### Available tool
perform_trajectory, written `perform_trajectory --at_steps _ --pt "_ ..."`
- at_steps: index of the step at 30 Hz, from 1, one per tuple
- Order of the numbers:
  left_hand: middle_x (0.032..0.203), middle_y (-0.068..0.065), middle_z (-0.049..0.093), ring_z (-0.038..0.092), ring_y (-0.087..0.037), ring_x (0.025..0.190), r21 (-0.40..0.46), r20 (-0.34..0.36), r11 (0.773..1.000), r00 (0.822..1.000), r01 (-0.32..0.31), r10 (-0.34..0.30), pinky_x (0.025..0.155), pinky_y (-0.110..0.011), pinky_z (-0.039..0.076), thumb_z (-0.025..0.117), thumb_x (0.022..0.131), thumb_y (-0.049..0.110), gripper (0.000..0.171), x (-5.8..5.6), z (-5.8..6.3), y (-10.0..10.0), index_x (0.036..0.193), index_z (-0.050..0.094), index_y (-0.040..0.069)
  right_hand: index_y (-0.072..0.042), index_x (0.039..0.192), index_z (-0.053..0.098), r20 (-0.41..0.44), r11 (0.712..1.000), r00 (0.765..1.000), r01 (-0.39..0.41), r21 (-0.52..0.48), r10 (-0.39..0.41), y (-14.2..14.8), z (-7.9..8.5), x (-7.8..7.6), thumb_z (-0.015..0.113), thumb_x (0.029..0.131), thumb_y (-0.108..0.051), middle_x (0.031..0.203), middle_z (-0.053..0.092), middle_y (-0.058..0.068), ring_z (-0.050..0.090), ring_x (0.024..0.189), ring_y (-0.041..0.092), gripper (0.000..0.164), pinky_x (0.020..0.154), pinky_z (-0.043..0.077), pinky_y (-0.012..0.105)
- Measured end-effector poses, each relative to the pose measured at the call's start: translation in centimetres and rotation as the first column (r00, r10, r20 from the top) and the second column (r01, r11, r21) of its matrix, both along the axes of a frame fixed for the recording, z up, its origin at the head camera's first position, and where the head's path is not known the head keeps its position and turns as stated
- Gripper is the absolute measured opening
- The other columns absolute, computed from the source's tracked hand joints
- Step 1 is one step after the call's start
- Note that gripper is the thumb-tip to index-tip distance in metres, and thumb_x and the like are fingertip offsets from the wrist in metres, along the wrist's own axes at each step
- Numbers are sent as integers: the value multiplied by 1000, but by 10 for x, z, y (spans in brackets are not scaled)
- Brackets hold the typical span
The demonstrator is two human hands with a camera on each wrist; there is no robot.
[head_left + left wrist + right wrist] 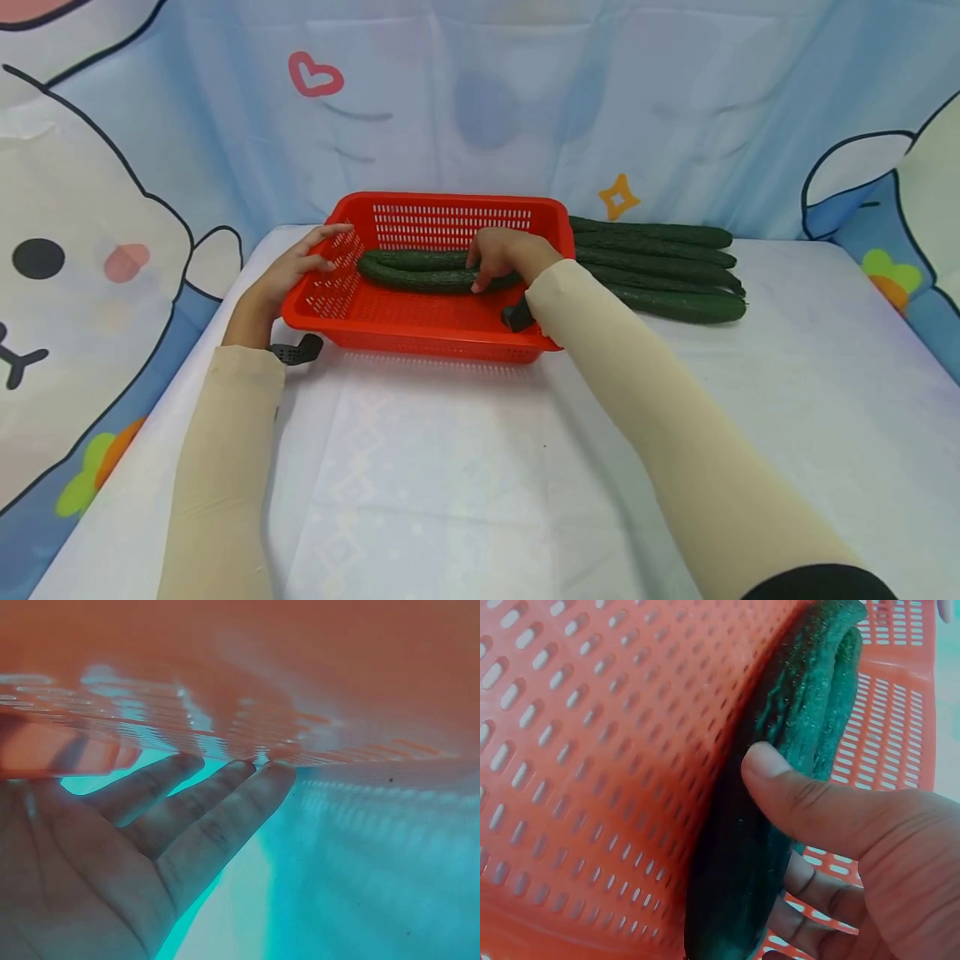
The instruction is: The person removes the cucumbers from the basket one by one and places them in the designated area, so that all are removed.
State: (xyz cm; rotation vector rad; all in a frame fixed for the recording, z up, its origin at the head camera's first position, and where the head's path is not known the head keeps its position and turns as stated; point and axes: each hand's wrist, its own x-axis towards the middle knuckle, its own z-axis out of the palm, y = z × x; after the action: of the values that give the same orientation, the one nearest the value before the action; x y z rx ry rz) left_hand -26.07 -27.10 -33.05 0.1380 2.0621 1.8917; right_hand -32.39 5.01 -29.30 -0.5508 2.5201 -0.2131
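Note:
A red plastic basket (427,321) with slotted walls holds two dark green cucumbers lying side by side. My right hand (510,254) reaches inside and grips the front cucumber (408,279) near its right end. In the right wrist view, the thumb (802,799) lies across this cucumber (742,847) while fingers curl along its other side. The second cucumber (420,259) lies just behind it. My left hand (288,271) holds the basket's left end, with digits over the rim. Several of its fingers (225,825) extend against the basket's outside in the left wrist view.
Several more cucumbers (660,265) lie in a row on the white tablecloth (450,467), right of the basket and partly hidden by it. A patterned blue curtain (517,100) hangs behind the table.

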Motion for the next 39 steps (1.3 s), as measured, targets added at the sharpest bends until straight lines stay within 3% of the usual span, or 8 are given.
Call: perform_trajectory --at_steps 12,20,31,39 --pt "151 -11 30 62 -25 108 17 -7 1000 1000 3 -3 79 -31 61 40 96 2 62 2 3 2 151 34 30 -16 135 59 -29 997 999 -37 66 39 -2 0 2 72 89 -31 140 54 7 46 134 26 50 110 44 43" --pt "151 -10 30 61 -25 109 17 -10 1000 1000 1 -1 80 -31 61 41 96 2 62 2 3 2 150 35 31 -13 134 60 -95 982 983 -143 119 155 -3 0 3 70 91 -32 136 57 7 53 126 25 48 104 48 42" --pt "151 -11 30 62 -26 107 33 -5 999 1000 10 -9 80 -31 61 40 97 2 60 1 -1 0 149 36 31 -12 133 60 -131 967 966 -200 156 221 -4 5 7 69 91 -34 134 60 7 55 124 25 48 105 47 44" --pt "151 -11 30 63 -25 107 12 -12 1000 1000 11 -11 79 -30 61 41 96 2 62 1 0 0 152 32 30 -12 134 60 -129 959 958 -233 161 255 -5 11 8 68 92 -36 135 60 5 54 127 25 49 114 34 53"
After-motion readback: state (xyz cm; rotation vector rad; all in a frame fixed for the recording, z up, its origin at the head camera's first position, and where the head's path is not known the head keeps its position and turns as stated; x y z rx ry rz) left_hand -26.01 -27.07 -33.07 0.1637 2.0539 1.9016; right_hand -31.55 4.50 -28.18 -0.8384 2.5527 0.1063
